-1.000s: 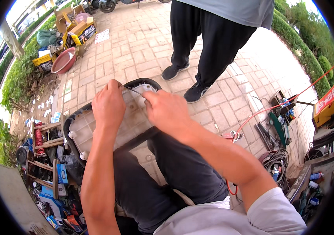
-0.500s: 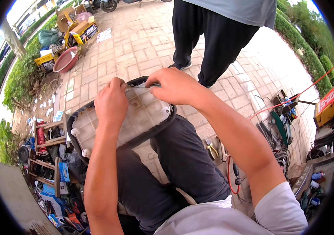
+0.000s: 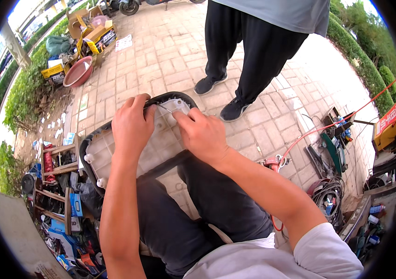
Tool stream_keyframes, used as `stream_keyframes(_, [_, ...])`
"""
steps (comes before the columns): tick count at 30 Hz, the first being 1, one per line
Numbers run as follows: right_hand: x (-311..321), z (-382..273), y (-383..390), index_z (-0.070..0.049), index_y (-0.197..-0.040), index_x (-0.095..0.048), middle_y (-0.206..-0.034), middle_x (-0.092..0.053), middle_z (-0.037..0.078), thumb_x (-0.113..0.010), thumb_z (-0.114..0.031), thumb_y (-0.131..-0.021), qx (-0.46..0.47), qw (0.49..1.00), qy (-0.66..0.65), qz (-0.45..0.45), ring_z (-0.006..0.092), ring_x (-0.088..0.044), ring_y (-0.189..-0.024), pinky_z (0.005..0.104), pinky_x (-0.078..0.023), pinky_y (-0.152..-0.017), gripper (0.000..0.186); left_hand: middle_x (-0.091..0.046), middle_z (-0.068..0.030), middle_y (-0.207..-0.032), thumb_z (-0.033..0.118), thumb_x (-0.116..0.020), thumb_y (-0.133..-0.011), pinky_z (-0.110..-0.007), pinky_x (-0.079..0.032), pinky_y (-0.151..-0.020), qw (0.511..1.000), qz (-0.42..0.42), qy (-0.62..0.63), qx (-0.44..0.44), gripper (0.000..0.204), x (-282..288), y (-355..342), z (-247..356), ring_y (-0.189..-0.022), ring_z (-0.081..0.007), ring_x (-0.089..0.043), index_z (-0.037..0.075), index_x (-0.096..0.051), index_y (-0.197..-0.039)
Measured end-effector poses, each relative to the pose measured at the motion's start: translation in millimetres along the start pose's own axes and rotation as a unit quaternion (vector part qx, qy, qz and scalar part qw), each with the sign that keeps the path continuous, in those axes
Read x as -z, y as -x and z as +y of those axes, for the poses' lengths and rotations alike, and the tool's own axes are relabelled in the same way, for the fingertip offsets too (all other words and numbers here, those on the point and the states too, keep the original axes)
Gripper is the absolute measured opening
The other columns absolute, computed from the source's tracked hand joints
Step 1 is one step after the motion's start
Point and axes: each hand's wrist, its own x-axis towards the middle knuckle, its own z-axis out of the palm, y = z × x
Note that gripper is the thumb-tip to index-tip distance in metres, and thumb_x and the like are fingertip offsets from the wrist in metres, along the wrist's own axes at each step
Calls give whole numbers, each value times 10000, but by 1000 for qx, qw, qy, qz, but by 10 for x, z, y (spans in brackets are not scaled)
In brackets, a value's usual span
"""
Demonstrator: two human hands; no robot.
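Observation:
A scooter-type seat (image 3: 128, 148) lies upside down across my thighs. Its whitish ribbed plastic base faces up, and the black cover (image 3: 184, 96) wraps round the rim, gathered along the far edge. My left hand (image 3: 134, 122) is closed on the cover at that far edge, thumb and fingers pinching it. Over the right part of the base, my right hand (image 3: 203, 136) grips a thin metal rod-like tool (image 3: 164, 108). Its tip points to the rim beside my left thumb; its handle, if any, is hidden in my fist.
Another person in black trousers (image 3: 263, 51) stands just ahead. A wooden rack (image 3: 54, 195) with clutter is at my left. Coiled cables (image 3: 328, 197), tools and a red hose (image 3: 295, 139) lie at right. A pink basin (image 3: 78, 72) and boxes stand far left.
My right hand has come nearer and lower, off the far rim, with the metal tool slanting to the cover's edge. My left hand stays at the rim. The other person's shoes now show.

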Motion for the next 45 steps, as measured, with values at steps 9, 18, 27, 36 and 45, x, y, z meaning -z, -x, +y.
stream_keyframes(9, [316, 134, -289, -56, -1101, -701, -915, -708, 166, -632, -196, -882, -104, 962, -229, -109, 350, -669, -876, 418, -523, -748, 269, -680, -67, -865, 179, -692, -862, -417, -504, -707, 998, 33, 16, -57, 134, -38, -19, -36, -811, -296, -658, 106, -713, -971])
stream_keyframes(18, [813, 192, -638, -112, -1077, -718, -917, -719, 146, -579, -242, -889, -45, 968, -78, -232, 348, -677, -896, 459, -528, -804, 268, -683, -110, -830, 189, -630, -920, -442, -500, -676, 996, 38, -81, 2, 121, -112, -59, 78, -776, -329, -664, 77, -591, -895])
stream_keyframes(27, [805, 180, -840, -87, -1066, -730, -933, -721, 175, -570, -183, -850, -10, 946, -42, -322, 355, -685, -916, 458, -538, -816, 286, -681, -103, -824, 204, -620, -932, -440, -497, -677, 995, 25, -99, 8, 133, -170, -57, 96, -772, -320, -663, 79, -592, -894])
stream_keyframes(36, [702, 79, -952, -63, -955, -729, -859, -711, 183, -565, -118, -808, 6, 948, -17, -318, 363, -691, -843, 462, -546, -757, 227, -677, -153, -832, 224, -608, -945, -489, -483, -683, 997, 22, -67, -7, 146, -149, -22, -8, -789, -376, -641, 79, -608, -931])
stream_keyframes(45, [401, -18, -387, -84, -984, -650, -773, -647, 165, -571, -123, -845, -6, 981, -3, -195, 365, -671, -706, 469, -516, -602, 164, -679, -118, -803, 169, -636, -911, -431, -479, -700, 997, 45, -70, -6, 114, -147, -64, 42, -796, -313, -652, 63, -613, -874])
